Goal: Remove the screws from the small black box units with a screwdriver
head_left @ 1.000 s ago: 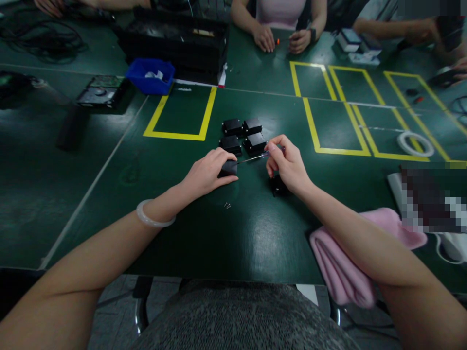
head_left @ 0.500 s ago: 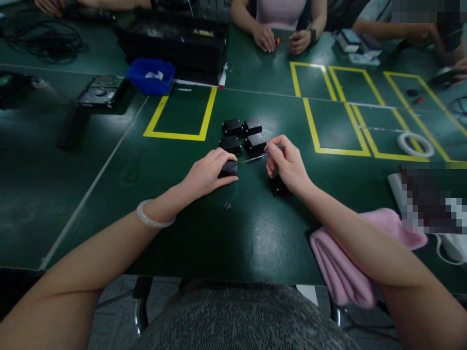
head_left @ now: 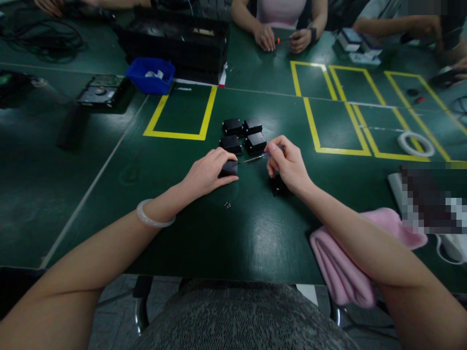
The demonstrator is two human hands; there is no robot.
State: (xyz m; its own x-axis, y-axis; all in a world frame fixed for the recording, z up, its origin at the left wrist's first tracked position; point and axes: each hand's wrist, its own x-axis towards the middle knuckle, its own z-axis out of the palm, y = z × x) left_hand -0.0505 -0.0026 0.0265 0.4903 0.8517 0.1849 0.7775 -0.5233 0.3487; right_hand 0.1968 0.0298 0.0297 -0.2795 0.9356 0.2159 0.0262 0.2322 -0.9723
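My left hand (head_left: pixel 208 171) is closed around a small black box (head_left: pixel 229 168), pressing it to the green table. With its fingers pinched, my right hand (head_left: pixel 286 163) holds a screwdriver (head_left: pixel 251 159); the thin metal shaft points left and its tip meets the box's right side. Just beyond my hands, several similar black boxes (head_left: pixel 255 142) stand grouped together. A further black piece (head_left: pixel 278 185) lies partly hidden under my right hand. Some small screws (head_left: pixel 227 205) lie loose on the table, nearer to me than the held box.
A blue bin (head_left: pixel 151 77) stands before a large black case (head_left: pixel 175 48). A hard drive (head_left: pixel 100 91) lies at left. Yellow tape outlines (head_left: pixel 343 153), a white tape roll (head_left: pixel 416 146) and a pink cloth (head_left: pixel 339 262) are at right. Another person's hands (head_left: pixel 265 38) work across the table.
Hardly anything differs. Both my hands, the box and the screwdriver keep their places; my right fingers look very slightly shifted on the handle.
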